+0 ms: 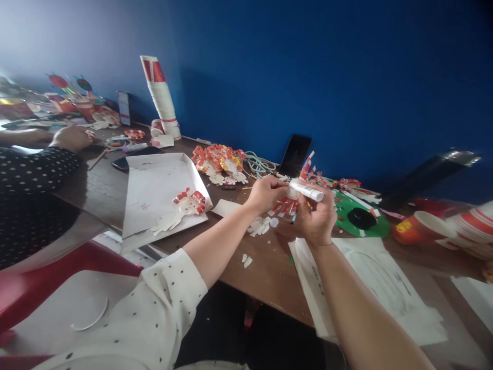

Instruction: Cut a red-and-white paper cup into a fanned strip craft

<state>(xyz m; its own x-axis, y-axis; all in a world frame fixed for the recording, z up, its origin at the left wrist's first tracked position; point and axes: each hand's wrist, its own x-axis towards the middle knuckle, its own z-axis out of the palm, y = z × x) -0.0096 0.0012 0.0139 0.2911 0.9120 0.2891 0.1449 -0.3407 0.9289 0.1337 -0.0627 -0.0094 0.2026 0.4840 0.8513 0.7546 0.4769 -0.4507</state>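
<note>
My right hand is closed around a white glue stick, which lies slanted across the fingers. Close beside it, the fingers of my left hand pinch the edge of a cut paper-cup piece with red-and-white strips fanning out. The glue stick's left end is at this piece; whether they touch I cannot tell. Below my left hand, white paper cutouts lie on the brown table. Another curled red-and-white paper piece rests on a white open box lid to the left.
A heap of curled paper pieces, a phone and a tall cup stack stand near the blue wall. Right are a green disc, paper cups and paper sheets. At left, a co-worker's hand is busy.
</note>
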